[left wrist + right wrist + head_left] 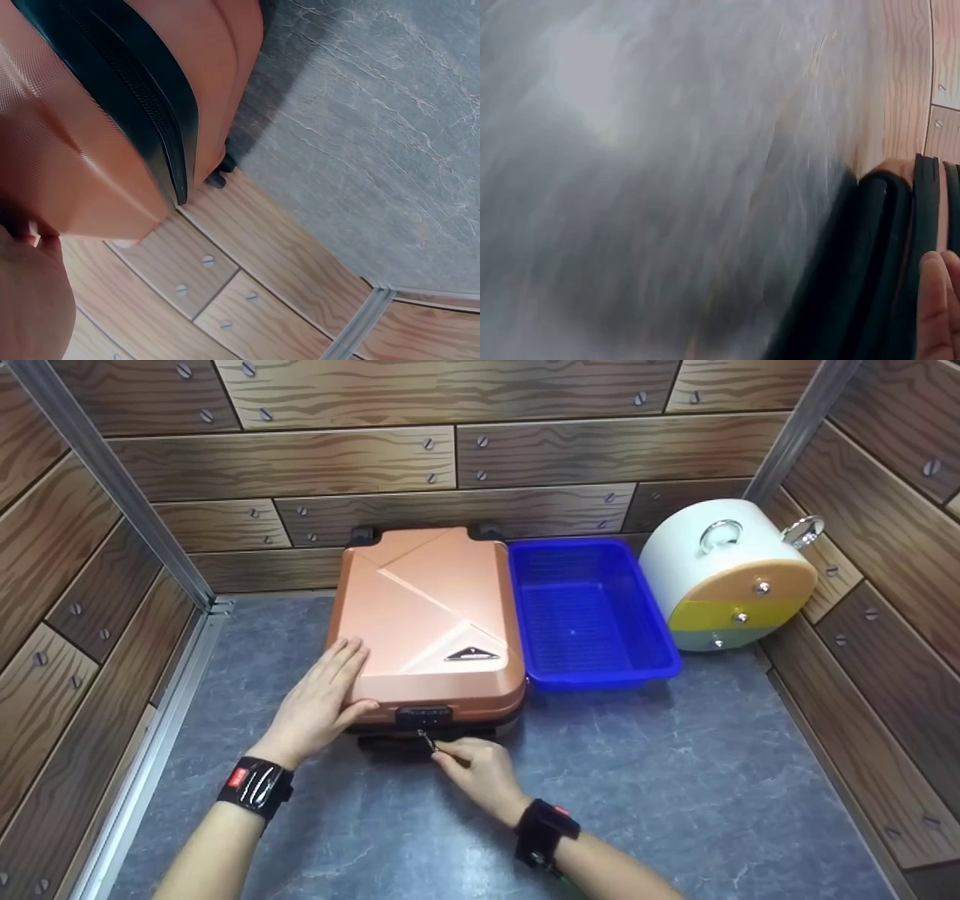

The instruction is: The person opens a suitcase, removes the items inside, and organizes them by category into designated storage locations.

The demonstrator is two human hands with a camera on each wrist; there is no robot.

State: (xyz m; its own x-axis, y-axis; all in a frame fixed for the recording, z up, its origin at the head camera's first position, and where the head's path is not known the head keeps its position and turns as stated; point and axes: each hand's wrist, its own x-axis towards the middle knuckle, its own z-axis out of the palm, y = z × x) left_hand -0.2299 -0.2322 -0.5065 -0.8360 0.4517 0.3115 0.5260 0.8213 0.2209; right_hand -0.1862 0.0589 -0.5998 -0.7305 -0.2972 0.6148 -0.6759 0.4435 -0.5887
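Note:
A rose-gold hard-shell suitcase [427,600] lies flat, its black combination lock [424,716] on the near side. My left hand [319,697] rests on the lid's near left corner with fingers extended; in the left wrist view, part of that hand [34,300] shows beside the shell. Just below the lock, my right hand [484,769] pinches a small shiny metal piece [427,739], thin and dark-ended; whether it is a key or a zipper pull I cannot tell. The right fingertips [934,292] appear beside the suitcase's black edge in the right wrist view.
Touching or close to the suitcase's right side is a blue plastic basket [600,679]. Farther right stands a round white drawer box [675,540] with coloured drawer fronts and ring handles. Wood-patterned walls [360,457] enclose the grey marbled surface [675,795].

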